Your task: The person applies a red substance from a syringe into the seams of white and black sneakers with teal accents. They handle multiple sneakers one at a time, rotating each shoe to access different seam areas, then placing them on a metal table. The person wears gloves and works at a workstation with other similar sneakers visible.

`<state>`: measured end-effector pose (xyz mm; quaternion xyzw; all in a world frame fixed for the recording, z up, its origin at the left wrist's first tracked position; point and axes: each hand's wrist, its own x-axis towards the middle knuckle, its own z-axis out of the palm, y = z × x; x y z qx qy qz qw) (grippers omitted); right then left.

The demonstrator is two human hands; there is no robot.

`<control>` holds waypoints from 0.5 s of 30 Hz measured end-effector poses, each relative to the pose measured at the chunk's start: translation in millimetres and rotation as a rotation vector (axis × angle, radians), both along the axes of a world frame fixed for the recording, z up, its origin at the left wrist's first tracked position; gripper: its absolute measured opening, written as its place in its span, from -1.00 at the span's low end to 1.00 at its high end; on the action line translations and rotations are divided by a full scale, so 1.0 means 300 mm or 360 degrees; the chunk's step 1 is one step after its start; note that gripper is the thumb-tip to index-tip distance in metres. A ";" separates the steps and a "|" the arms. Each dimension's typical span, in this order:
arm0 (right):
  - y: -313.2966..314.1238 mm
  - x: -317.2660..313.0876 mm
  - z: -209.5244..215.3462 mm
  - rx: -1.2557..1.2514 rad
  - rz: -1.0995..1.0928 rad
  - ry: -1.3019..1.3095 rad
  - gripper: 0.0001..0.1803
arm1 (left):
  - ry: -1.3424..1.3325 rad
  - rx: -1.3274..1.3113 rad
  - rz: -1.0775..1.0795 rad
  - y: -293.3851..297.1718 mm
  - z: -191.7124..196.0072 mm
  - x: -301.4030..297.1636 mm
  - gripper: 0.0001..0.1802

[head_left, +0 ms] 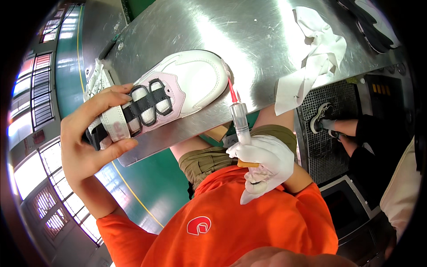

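A white sneaker (195,78) with pale pink panels and black lacing loops is held over the metal table, its toe pointing right. Bare, my left hand (89,129) grips it around the ankle and tongue, thumb on the near side and fingers on the far side. My right hand (267,162), in a white glove, is closed around a clear syringe (240,122) with a red tapered tip (232,91). That tip meets the edge of the toe, where the upper joins the sole; whether it touches, I cannot tell. The glove hides part of the plunger end.
A crumpled white strip of cloth or paper (311,58) lies on the metal table (155,26) at the right. Another dark-and-white shoe (371,24) is at the far right corner. A dark-handled tool (109,48) lies far left. Someone's legs (349,129) show beside a perforated metal panel (327,155).
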<state>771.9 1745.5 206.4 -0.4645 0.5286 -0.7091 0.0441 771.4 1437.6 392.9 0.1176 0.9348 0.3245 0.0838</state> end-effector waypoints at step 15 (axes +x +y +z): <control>0.007 -0.060 0.128 -0.0188 -0.0583 -0.0679 -0.42 | 0.0450 -0.0432 0.0017 0.099 -0.017 0.171 -0.49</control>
